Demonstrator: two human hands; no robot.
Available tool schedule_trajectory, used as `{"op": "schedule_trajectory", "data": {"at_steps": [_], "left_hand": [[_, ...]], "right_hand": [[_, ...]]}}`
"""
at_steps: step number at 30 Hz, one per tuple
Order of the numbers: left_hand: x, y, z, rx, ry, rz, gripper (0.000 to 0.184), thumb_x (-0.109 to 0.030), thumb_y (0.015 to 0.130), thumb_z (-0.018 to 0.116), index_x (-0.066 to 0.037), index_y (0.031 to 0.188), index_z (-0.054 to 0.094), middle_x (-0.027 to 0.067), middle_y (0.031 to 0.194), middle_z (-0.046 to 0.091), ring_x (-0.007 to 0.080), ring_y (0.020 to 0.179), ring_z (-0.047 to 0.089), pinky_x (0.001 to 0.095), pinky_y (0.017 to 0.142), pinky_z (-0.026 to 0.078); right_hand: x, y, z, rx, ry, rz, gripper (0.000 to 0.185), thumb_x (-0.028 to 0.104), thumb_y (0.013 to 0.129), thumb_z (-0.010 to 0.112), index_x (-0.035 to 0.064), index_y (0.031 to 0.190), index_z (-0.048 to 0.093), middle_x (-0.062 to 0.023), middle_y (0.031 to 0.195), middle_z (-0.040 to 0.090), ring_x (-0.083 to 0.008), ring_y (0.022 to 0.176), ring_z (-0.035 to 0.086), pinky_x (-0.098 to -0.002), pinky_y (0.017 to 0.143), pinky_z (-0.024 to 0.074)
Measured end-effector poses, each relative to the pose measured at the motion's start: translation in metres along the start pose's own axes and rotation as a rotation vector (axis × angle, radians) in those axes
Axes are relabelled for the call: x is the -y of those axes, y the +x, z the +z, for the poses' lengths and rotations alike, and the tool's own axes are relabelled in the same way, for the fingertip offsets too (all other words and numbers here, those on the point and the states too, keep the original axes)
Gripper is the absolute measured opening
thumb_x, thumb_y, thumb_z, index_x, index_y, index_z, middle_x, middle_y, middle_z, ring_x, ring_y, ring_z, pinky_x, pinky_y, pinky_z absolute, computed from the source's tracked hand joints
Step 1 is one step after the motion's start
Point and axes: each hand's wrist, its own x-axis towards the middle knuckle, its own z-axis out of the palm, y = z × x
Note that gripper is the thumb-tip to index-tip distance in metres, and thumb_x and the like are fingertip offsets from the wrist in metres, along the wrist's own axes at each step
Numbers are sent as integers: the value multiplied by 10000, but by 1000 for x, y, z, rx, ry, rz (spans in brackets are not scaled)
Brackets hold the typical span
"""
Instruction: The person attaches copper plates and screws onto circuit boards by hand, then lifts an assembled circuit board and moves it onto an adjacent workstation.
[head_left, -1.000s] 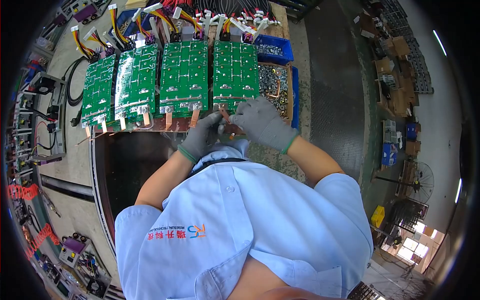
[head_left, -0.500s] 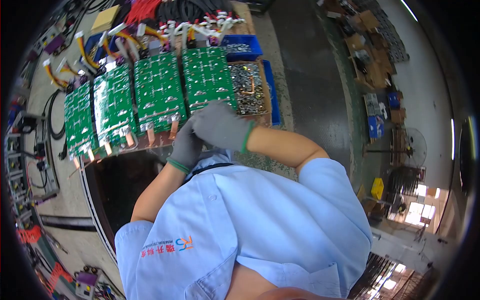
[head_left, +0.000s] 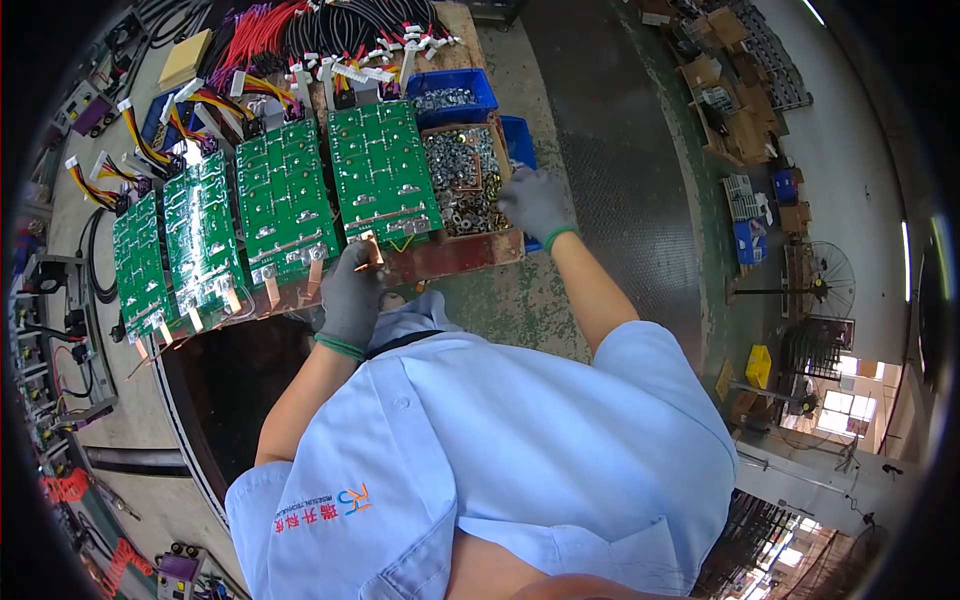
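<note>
My left hand (head_left: pixel 350 298), in a grey glove with a green cuff, pinches a copper strip (head_left: pixel 372 250) at the near edge of the rightmost green circuit board (head_left: pixel 382 160). My right hand (head_left: pixel 541 206), gloved the same way, is at the right side of an open box (head_left: pixel 480 247) of small metal hardware (head_left: pixel 462 165). Its fingers are bent together over the box's edge, and what they hold, if anything, is hidden. To the left stand more green circuit boards (head_left: pixel 284 190), with copper strips along their near edges and wire leads at their far ends.
Behind the hardware box sits a blue bin (head_left: pixel 455 88) of metal parts, with another blue bin (head_left: pixel 519 140) beside the box. Bundles of black and red cables (head_left: pixel 345 30) lie at the back, near a yellow block (head_left: pixel 186 58). A walkway (head_left: pixel 610 150) runs along the right.
My hands have parted. The right hand has moved from the rightmost board to the hardware box, while the left is now on that board's copper strip. The view has shifted slightly.
</note>
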Motion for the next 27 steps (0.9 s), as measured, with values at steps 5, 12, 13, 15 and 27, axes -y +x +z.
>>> {"op": "schedule_trajectory", "data": {"at_steps": [5, 12, 13, 15, 27], "left_hand": [[-4, -4, 1, 6, 33, 82, 344, 76, 798, 593, -20, 1126, 559, 122, 1002, 629, 211, 879, 644, 303, 777, 509], [-16, -5, 2, -48, -49, -2, 371, 27, 779, 688, -75, 1115, 570, 129, 985, 685, 245, 887, 691, 334, 744, 539], [-14, -5, 2, -48, -50, 7, 362, 35, 778, 685, -69, 1106, 572, 122, 971, 681, 234, 864, 687, 322, 737, 537], [-10, -5, 1, -18, -72, 1, 355, 41, 778, 682, -67, 1100, 579, 119, 959, 672, 229, 848, 681, 319, 729, 537], [-11, -3, -7, 1, 22, 186, 346, 78, 757, 670, -63, 1063, 593, 115, 939, 660, 240, 844, 676, 318, 713, 531]], "right_hand": [[9, 1, 19, -37, -148, 55, 163, 324, 807, 717, 242, 939, 766, -6, 1096, 592, -226, 1184, 469, -405, 1023, 340], [4, -4, 36, -158, -196, -84, 119, 285, 779, 729, 205, 864, 755, -11, 1080, 610, -217, 1149, 497, -405, 1012, 336], [3, -5, 33, -171, -144, -66, 124, 279, 772, 731, 190, 858, 745, -16, 1069, 617, -225, 1138, 506, -411, 1004, 345], [11, -7, 29, -179, -86, -63, 130, 272, 765, 733, 175, 852, 735, -20, 1059, 623, -232, 1128, 515, -417, 997, 355], [143, 3, -10, -539, 408, -841, 129, 252, 799, 693, 186, 904, 661, 12, 970, 659, -198, 969, 629, -364, 871, 498]]}}
